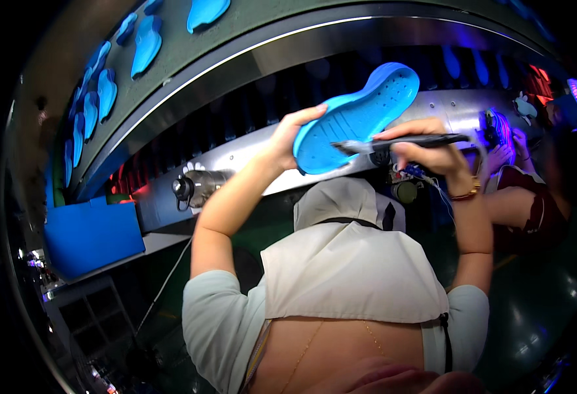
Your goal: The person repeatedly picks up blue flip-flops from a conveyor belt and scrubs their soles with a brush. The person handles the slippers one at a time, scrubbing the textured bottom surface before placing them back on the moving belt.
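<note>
While your left hand [294,136] grasps the blue sole [351,121] at its left edge, above the metal bench [445,105], apparently to bare its hollow face, your right hand [426,148] pinches a brush [433,140], bristles at that face. Lidded bottle [202,188] left; contents hidden.

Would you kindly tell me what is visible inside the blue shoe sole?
Inside the shoe sole are grooves and small holes; the brush in the right hand lies over it, hiding the surface behind its bristles.
</note>
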`<state>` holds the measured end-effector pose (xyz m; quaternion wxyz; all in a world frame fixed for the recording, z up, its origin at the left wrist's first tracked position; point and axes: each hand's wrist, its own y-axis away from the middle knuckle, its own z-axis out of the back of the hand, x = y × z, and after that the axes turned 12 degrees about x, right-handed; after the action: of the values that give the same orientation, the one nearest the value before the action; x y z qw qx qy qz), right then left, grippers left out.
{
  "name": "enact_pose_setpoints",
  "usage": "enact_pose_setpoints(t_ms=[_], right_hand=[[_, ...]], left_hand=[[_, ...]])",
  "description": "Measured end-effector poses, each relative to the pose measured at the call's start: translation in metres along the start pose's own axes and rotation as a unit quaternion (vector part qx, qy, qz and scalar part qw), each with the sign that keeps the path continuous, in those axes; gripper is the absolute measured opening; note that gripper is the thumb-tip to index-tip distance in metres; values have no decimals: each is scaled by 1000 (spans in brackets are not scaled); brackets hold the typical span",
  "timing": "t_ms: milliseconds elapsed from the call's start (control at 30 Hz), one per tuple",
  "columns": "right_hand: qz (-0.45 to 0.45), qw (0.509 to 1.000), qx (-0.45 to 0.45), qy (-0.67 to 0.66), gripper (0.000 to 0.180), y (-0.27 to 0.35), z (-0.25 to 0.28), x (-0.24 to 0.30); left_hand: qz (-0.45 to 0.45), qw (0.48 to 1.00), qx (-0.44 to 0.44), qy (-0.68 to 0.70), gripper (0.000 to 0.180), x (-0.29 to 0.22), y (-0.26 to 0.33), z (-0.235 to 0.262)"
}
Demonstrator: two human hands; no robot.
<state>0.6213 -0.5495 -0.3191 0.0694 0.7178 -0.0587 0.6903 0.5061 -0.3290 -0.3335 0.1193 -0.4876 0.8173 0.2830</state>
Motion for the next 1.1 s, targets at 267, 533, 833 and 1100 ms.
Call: enact_pose_setpoints(t_ms=[267,533,833,1100], right_hand=[[47,915,-401,17,17,-13,25,-79],[125,876,-385,263,17,-9,-43,-67],[157,886,-384,-208,22,63,-17,-51],[72,879,-408,-237,22,85,-18,-96]], left_hand=[[19,995,7,93,56,20,-32,15],[7,999,-6,-47,53,0,-60,21],[-296,938,169,-57,60,-90,-81,-41],[-378,906,118,151,80,-125,-145,-32]])
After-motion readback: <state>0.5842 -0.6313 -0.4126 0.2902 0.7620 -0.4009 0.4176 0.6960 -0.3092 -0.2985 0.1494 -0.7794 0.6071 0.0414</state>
